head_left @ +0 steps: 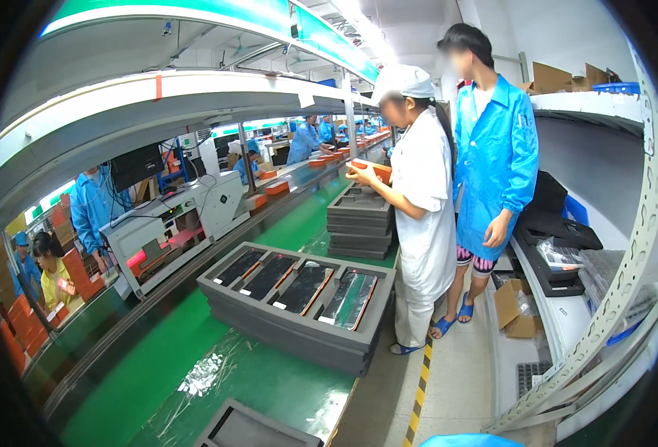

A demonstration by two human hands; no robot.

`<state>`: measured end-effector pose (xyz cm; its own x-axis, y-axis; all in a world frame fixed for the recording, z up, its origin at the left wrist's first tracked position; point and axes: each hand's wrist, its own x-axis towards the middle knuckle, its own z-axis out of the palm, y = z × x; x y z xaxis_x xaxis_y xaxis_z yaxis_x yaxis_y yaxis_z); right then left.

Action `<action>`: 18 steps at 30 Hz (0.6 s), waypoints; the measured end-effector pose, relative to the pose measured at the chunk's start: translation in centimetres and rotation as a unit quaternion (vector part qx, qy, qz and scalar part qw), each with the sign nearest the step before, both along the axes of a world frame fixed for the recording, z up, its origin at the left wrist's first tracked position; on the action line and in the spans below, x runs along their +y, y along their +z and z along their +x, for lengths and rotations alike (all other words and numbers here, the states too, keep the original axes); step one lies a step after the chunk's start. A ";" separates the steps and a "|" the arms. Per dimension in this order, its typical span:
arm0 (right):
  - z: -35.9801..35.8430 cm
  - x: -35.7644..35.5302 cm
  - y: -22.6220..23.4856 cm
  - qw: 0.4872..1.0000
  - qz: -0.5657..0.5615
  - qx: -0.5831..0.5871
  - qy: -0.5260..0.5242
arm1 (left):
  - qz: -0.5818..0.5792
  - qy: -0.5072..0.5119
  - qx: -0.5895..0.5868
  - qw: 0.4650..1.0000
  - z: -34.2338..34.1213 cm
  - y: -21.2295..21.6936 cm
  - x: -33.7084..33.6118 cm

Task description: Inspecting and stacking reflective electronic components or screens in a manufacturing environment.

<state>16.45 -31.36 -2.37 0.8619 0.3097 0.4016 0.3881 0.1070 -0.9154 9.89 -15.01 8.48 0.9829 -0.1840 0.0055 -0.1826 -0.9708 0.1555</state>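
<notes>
Neither of my hands shows in the head view. At the lower edge, a patch of blue cloth [470,441] comes into view; I cannot tell what part of clothing it is. On the green work surface ahead stands a stack of dark grey foam trays [292,339]. Its top tray holds several phones lying in separate slots, among them a black phone [304,287] and one with a shiny, reflecting screen [349,299]. Nearest to me lies another dark foam tray [258,430], cut off by the lower edge.
A co-worker in white [426,179] holds an orange box [374,170] beside more stacked trays [360,223]. Another person in a blue coat [493,149] stands behind. White scraps [202,374] lie on the green surface. A grey machine [172,231] is left, a shelf rack [567,313] right.
</notes>
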 end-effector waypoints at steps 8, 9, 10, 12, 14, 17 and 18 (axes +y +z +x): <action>-0.2 0.0 0.1 1.000 0.004 0.009 -0.005 | 0.027 -0.044 -0.009 0.999 0.7 0.2 0.3; -0.2 0.0 0.1 1.000 0.002 0.006 -0.005 | 0.032 -0.045 -0.011 0.998 0.8 0.2 0.4; -0.1 0.0 0.1 1.000 0.002 0.001 -0.006 | 0.030 -0.053 -0.011 0.998 0.9 0.2 0.4; 0.0 0.0 0.0 1.000 0.000 -0.006 -0.007 | 0.042 -0.049 0.020 0.998 1.2 0.3 0.6; 0.0 0.0 0.0 1.000 -0.001 -0.014 -0.008 | 0.044 -0.053 0.020 0.997 1.3 0.2 0.7; -0.1 0.1 -0.1 1.000 -0.003 -0.026 -0.010 | 0.055 -0.047 0.002 0.997 0.9 -0.2 0.7; -0.1 0.2 0.0 0.999 -0.003 -0.030 -0.011 | 0.065 -0.038 -0.015 0.997 0.6 -0.3 0.7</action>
